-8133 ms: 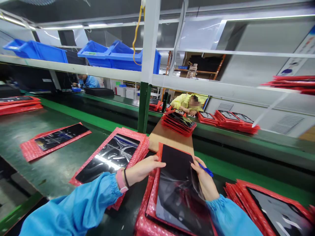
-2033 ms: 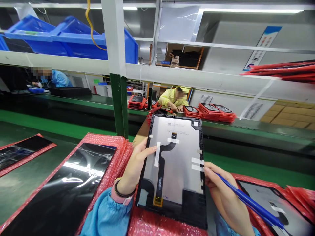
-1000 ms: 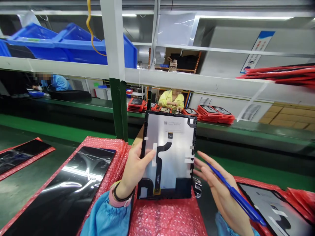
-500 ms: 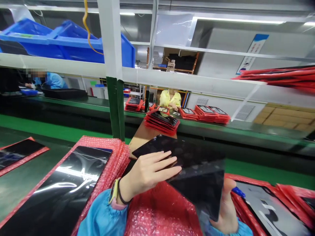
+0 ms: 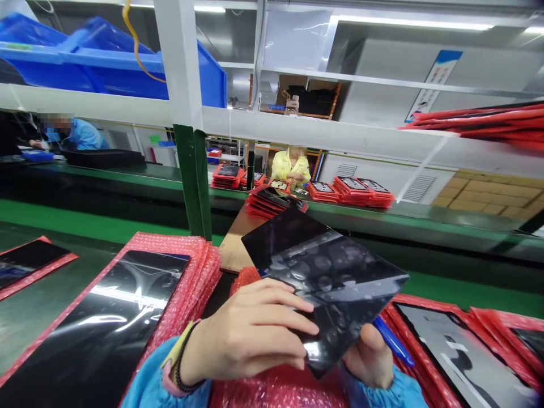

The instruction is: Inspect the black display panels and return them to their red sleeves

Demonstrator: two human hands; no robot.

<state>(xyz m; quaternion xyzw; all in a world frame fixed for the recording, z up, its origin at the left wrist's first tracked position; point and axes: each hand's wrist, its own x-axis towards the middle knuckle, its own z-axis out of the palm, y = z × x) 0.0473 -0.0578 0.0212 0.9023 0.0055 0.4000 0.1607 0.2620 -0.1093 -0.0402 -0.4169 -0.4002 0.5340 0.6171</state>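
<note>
A glossy black screen panel [image 5: 335, 266], tilted with reflections across it, is held up in front of me. My left hand [image 5: 250, 331] reaches over its lower left edge, the fingers bent a little and resting on the glossy face; the thumb is hidden. At the lower right edge my right hand [image 5: 369, 357] grips the panel, thumb showing and the other fingers partly behind it. Close beside the right thumb is a blue pen-like stick [image 5: 394, 341]; I cannot tell whether the hand holds it. Pink bubble-wrap pouches [image 5: 280, 388] lie beneath both hands.
To my left a large black screen [image 5: 97, 317] lies on stacked pink bubble wrap. On the right sits a silver-backed panel [image 5: 454, 345] on red wrap. Red-wrapped panels [image 5: 272, 201] are stacked ahead. A green-wrapped post [image 5: 193, 181] stands there; people sit across.
The panel has turned and tilted, its glossy face now catching more light. My left hand has slid down towards its lower edge. More of the blue stick shows by my right hand.
</note>
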